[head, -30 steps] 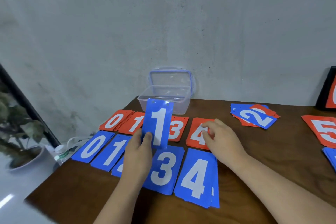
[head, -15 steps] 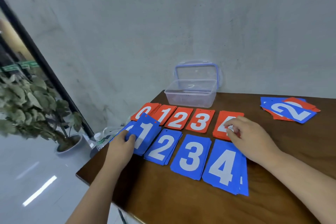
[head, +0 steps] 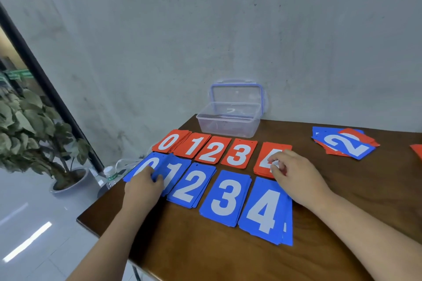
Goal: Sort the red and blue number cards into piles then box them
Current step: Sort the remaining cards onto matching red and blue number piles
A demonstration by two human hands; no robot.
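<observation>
Two rows of number cards lie on the brown table (head: 205,251). The far row is red piles 0 (head: 168,141), 1 (head: 196,145), 2 (head: 213,150), 3 (head: 239,154) and 4 (head: 266,151). The near row is blue piles 0 (head: 146,162), 1 (head: 177,167), 2 (head: 194,183), 3 (head: 226,198) and 4 (head: 265,212). My left hand (head: 142,187) holds a blue 1 card down on the blue 1 pile, thumb on top, and partly covers the blue 0. My right hand (head: 296,175) pinches the near edge of the red 4 pile with curled fingers. A clear plastic box (head: 228,122) stands open behind the rows.
A loose mixed heap of red and blue cards (head: 344,143) lies at the far right, with another red card (head: 417,150) cut off by the frame edge. A potted plant (head: 34,130) and a water bottle (head: 110,173) stand on the floor left of the table's edge.
My left hand has brought the blue 1 card down from the air onto the blue 1 pile. My right hand has stayed on the red 4 pile. The view has swung left.
</observation>
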